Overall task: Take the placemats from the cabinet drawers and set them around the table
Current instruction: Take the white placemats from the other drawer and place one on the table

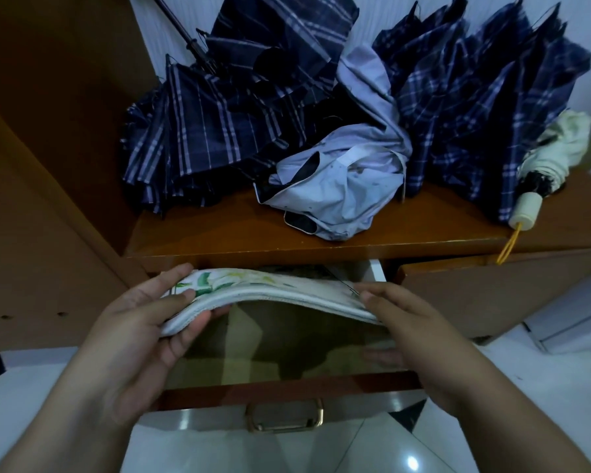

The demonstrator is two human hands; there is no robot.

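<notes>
Head view: the placemats (pixel 270 291) are a thin stack, white-edged with a green leaf print, held in the air above the open drawer (pixel 287 390) and clear of its floor. The long axis of the stack runs left to right across your body. The middle bows upward and both ends droop toward your hands.

Your left hand (pixel 144 322) grips the left end, thumb on top and fingers curled underneath. Your right hand (pixel 410 322) pinches the right end with the thumb on top. Its fingers under the stack are not plainly visible. Both hands sit at about the same reach from the stack, so neither one leads.

The far long edge lies just beside the underside of the cabinet top (pixel 219 233). This is the relation that governs the coming move. Judged from here, you draw the stack toward yourself and upward, axis level, so that the far edge does not catch there.

The brass handle (pixel 285 416) on the drawer front lies below your wrists, over the white tiled floor (pixel 253 448). On the cabinet top lie folded plaid umbrellas (pixel 219 131), a pale blue umbrella (pixel 348 186) and a cream umbrella (pixel 560 148), all well apart from the stack. No table is in view, so placement is not yet begun.
</notes>
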